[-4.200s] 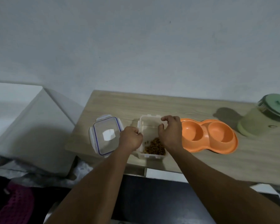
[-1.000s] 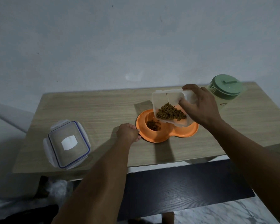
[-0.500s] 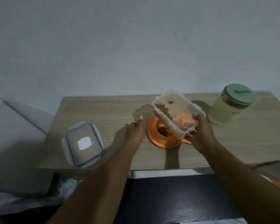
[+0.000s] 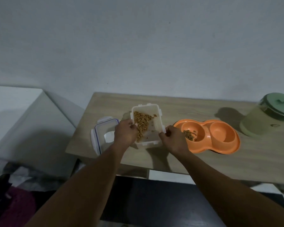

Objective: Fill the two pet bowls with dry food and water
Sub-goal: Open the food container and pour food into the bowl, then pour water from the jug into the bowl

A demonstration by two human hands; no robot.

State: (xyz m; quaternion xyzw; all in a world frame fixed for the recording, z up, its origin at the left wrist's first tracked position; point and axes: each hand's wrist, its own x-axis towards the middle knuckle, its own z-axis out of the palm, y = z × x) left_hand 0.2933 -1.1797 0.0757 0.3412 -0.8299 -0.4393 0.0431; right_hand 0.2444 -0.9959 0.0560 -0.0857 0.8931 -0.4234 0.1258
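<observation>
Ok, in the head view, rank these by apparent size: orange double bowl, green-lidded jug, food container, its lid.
Orange double bowl and green-lidded jug: too close to rank, jug cut by the frame edge.
Then food container.
Smallest: lid, partly hidden by the left hand.

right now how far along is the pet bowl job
Done: kibble lies in the left well of the orange double bowl. In hand: the left hand and right hand grip the open food container, its lid beside it. Left: the right well looks empty; the green-lidded jug stands untouched.

Left hand (image 4: 125,134) and right hand (image 4: 173,138) bare, on 2 uncovered forearms.
</observation>
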